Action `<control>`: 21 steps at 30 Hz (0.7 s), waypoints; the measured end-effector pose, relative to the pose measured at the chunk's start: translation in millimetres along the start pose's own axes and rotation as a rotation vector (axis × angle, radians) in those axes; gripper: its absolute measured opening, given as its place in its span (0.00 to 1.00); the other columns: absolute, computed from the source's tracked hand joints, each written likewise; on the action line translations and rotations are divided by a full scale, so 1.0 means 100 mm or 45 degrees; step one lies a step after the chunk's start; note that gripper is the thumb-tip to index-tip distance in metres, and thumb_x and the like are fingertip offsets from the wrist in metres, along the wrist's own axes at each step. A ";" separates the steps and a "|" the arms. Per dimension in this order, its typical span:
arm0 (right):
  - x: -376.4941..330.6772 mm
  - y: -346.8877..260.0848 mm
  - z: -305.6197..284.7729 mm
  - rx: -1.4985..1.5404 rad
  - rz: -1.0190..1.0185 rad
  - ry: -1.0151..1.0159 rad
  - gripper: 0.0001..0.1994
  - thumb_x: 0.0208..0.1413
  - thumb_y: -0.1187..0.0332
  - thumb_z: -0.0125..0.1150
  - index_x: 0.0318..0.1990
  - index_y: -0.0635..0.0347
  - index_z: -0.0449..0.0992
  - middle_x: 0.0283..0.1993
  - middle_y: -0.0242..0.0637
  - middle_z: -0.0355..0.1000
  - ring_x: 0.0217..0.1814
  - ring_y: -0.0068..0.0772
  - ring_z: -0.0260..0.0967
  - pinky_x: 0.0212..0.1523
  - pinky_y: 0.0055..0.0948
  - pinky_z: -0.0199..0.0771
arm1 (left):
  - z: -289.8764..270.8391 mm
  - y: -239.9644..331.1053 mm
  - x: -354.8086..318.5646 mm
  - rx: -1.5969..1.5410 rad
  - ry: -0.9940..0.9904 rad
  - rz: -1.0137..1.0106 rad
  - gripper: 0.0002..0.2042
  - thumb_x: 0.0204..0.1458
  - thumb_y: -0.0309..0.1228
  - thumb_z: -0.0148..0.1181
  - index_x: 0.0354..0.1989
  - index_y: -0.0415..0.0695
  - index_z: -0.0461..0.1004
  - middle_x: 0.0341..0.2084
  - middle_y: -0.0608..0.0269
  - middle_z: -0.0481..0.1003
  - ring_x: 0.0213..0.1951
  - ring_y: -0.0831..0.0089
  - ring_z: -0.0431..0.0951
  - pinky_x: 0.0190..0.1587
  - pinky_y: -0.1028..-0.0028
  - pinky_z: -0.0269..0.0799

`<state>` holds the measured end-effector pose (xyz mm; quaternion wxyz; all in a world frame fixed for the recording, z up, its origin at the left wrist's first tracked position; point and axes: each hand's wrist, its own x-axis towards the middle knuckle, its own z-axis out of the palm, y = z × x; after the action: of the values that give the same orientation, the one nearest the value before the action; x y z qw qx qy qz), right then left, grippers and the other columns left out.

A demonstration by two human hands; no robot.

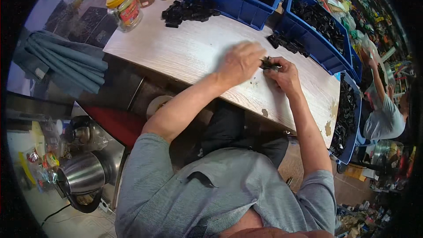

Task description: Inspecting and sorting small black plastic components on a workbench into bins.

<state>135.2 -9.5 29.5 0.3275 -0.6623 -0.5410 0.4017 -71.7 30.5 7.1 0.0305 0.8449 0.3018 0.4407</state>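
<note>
Over the middle of the pale wooden table (pixel 185 57), my right hand (pixel 284 76) pinches a small black plastic part (pixel 268 65) between thumb and fingers. My left hand (pixel 240 64) is right beside that part on its left, smeared by motion. Whether its fingertips touch the part is hidden in the blur. Just beyond my hands lies a loose row of black plastic parts (pixel 288 45). Another heap of such parts (pixel 187 12) sits toward the far left of the table.
Blue bins (pixel 246 15) full of black parts line the far and right sides. A yellow-lidded jar (pixel 125 11) stands at the far left corner. Blue-grey cloth (pixel 66 61) hangs left of the table; a metal kettle (pixel 83 172) is lower left. Another person (pixel 383 114) works at right.
</note>
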 end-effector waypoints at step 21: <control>-0.37 -0.07 -0.16 0.465 0.241 0.265 0.11 0.53 0.68 0.71 0.41 0.60 0.78 0.17 0.27 0.65 0.12 0.21 0.58 0.14 0.25 0.63 | -0.62 -1.47 0.00 0.569 0.192 -0.322 0.10 0.55 0.26 0.62 0.46 0.43 0.80 0.40 0.53 0.80 0.44 0.52 0.78 0.46 0.58 0.76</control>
<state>142.5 -44.7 49.7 0.4567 -0.6778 -0.3582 0.4514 -190.2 137.1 -1.8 -0.1247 0.7509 0.4961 0.4176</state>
